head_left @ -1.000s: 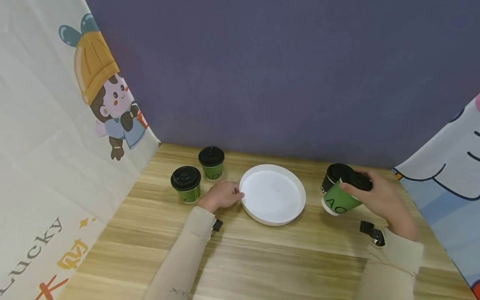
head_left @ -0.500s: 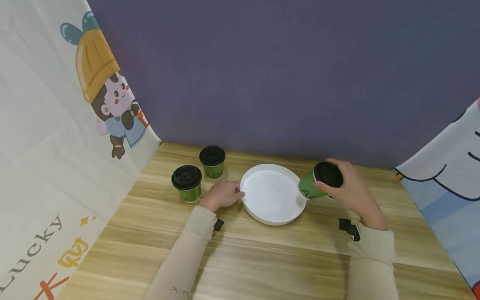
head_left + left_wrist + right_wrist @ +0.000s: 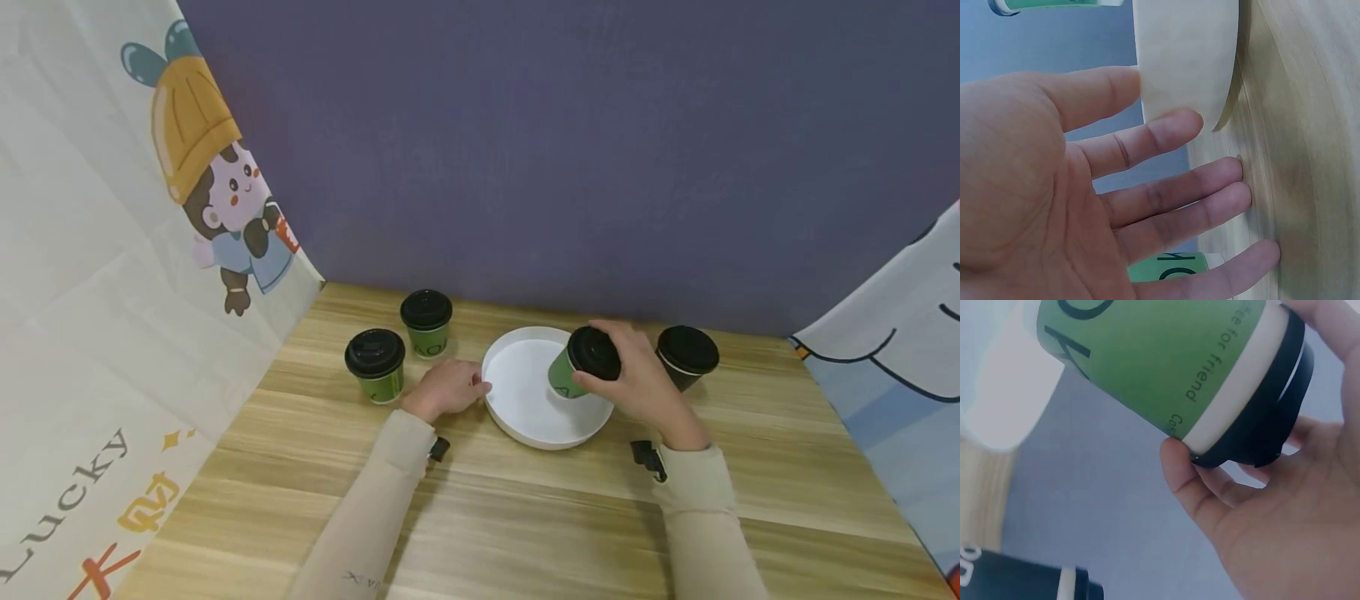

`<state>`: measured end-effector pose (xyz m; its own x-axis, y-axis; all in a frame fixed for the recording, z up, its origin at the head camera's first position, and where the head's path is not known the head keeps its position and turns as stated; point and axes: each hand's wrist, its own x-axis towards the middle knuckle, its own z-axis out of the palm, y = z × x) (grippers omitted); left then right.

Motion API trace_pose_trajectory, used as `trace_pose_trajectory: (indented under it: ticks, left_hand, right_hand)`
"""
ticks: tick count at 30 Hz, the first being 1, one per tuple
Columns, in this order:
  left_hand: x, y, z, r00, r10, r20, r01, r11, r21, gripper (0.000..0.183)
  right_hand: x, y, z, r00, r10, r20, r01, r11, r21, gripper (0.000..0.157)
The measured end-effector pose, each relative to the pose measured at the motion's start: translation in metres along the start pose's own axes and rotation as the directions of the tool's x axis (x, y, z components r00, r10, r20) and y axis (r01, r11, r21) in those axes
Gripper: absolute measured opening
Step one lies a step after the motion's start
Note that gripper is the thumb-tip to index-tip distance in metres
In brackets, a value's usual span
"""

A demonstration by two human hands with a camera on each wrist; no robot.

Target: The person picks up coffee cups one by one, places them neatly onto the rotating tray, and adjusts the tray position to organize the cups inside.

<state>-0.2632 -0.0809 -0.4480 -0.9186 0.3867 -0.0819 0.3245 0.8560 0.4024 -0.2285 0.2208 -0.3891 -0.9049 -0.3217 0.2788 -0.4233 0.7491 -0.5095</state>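
My right hand (image 3: 637,379) grips a green paper coffee cup (image 3: 564,377) around its black lid. The cup is tilted, its base over the round white tray (image 3: 525,417); whether it touches the tray I cannot tell. In the right wrist view, fingers and thumb lie at the lid and upper rim of the green cup (image 3: 1166,362). My left hand (image 3: 444,390) is at the tray's left side. In the left wrist view its thumb goes over the rim and its index fingertip lies on the outer tray wall (image 3: 1185,56); the other fingers extend to the table.
Two green cups with black lids, a nearer one (image 3: 378,375) and a farther one (image 3: 427,329), stand left of the tray. A dark cup (image 3: 686,354) with a black lid stands right, partly behind my right hand. A dark blue wall (image 3: 555,167) rises behind the table (image 3: 525,517).
My right hand has carried the green cup leftward from beside the dark cup to over the tray, leaving the dark cup more visible. My left hand has stayed at the tray's rim.
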Motion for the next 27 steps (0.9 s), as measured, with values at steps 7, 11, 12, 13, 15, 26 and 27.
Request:
trace_pose_trajectory:
  ticks: [7,11,12,13,15,26,27]
  left_hand:
    - [-0.005,-0.002,-0.001,1.0,0.015,0.007,-0.015,1.0,-0.01,0.026]
    - [-0.008,-0.003,-0.002,1.0,0.018,0.01,-0.018,1.0,-0.006,0.026]
    - [-0.008,-0.003,-0.002,1.0,0.019,0.01,-0.019,1.0,-0.002,0.026]
    - [-0.008,-0.003,-0.002,1.0,0.02,0.009,-0.02,1.0,0.001,0.026]
    - [-0.008,-0.003,-0.002,1.0,0.018,0.011,-0.018,1.0,0.004,0.026]
    - [-0.008,-0.004,-0.001,1.0,0.015,0.007,-0.016,1.0,0.013,0.027]
    - [-0.007,-0.004,-0.001,1.0,0.017,0.002,-0.017,1.0,0.016,0.027]
  right_hand:
    - [0.001,-0.018,0.024,0.999,-0.045,-0.007,0.044,0.999,-0.032,0.079]
    - [0.002,-0.029,0.036,0.997,-0.074,-0.01,0.074,0.996,-0.041,0.081]
    - [0.002,-0.032,0.039,0.997,-0.082,-0.01,0.082,0.996,-0.042,0.082]
    - [0.003,-0.033,0.042,0.996,-0.09,-0.009,0.09,0.995,-0.043,0.082]
    - [0.004,-0.035,0.046,0.994,-0.106,-0.009,0.105,0.993,-0.052,0.082]
    - [0.008,-0.041,0.063,0.986,-0.163,-0.041,0.162,0.986,-0.036,0.083]
    - [0.008,-0.041,0.064,0.986,-0.163,-0.042,0.162,0.986,-0.033,0.083]
